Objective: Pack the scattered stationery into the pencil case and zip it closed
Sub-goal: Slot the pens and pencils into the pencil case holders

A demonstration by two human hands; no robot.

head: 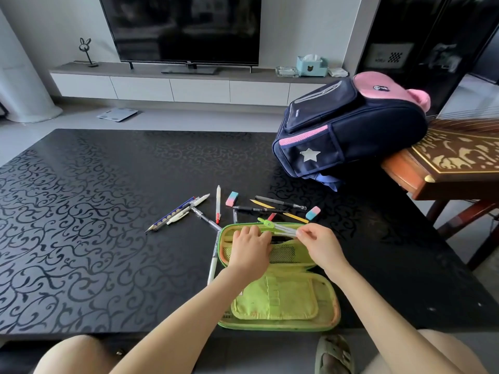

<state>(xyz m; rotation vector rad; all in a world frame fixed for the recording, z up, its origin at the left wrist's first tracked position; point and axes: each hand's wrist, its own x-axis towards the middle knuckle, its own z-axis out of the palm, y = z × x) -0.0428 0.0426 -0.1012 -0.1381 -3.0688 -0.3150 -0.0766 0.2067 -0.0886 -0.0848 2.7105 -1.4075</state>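
Note:
A green pencil case [280,298] lies open flat on the black table, its mesh-pocket half farther from me. My left hand [252,245] rests on that far half, fingers pressing into the pocket. My right hand [317,240] pinches the legs of a green-topped compass [272,225] that lies across the case's far rim. Several pens and pencils are scattered beyond the case: a blue pencil [170,215], a white pen [218,203], a black pen [259,209], a yellow pencil [278,211]. Two pink-and-blue erasers [231,198] [313,213] lie among them. Another pen [213,259] lies along the case's left side.
A navy and pink backpack [348,128] sits at the table's [81,211] far right corner, leaning on a carved wooden instrument [453,157]. A TV [183,28] on a low cabinet stands beyond the table. My knees and a sandal [334,354] show below the near edge.

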